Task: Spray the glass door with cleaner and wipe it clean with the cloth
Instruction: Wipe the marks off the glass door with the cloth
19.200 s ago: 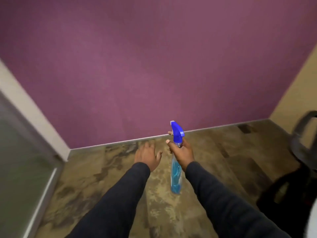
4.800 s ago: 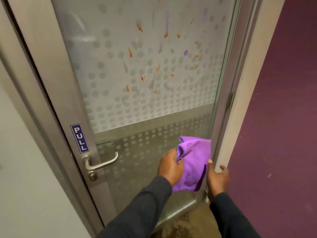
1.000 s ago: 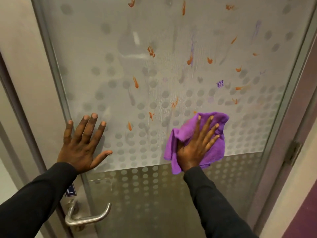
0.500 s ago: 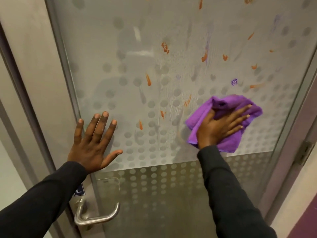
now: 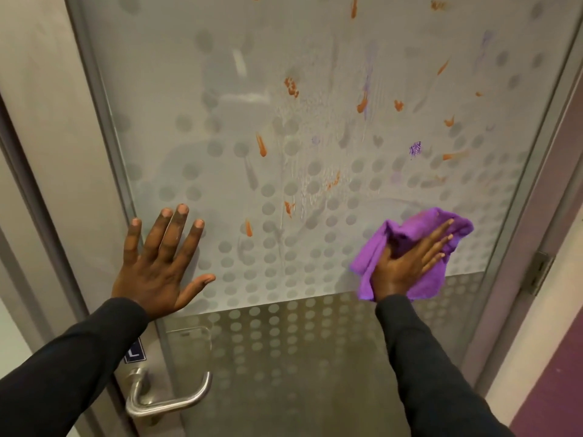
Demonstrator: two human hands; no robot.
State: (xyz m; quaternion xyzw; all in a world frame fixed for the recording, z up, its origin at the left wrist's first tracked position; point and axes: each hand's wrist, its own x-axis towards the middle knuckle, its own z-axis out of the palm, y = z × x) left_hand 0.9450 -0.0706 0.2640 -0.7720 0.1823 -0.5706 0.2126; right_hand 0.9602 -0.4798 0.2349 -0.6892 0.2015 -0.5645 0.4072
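Purple cloth flat under R hand, fingers straight; L hand splayed on glass door, holding nothing.

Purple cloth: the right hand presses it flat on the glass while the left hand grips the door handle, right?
Not quite. In the head view the left hand lies flat, fingers spread, on the glass door, above the door handle, not gripping it. The right hand does press the purple cloth on the glass.

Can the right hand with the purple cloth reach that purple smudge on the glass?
Probably yes: the right hand presses the purple cloth on the frosted glass door below the purple smudge, nothing between.
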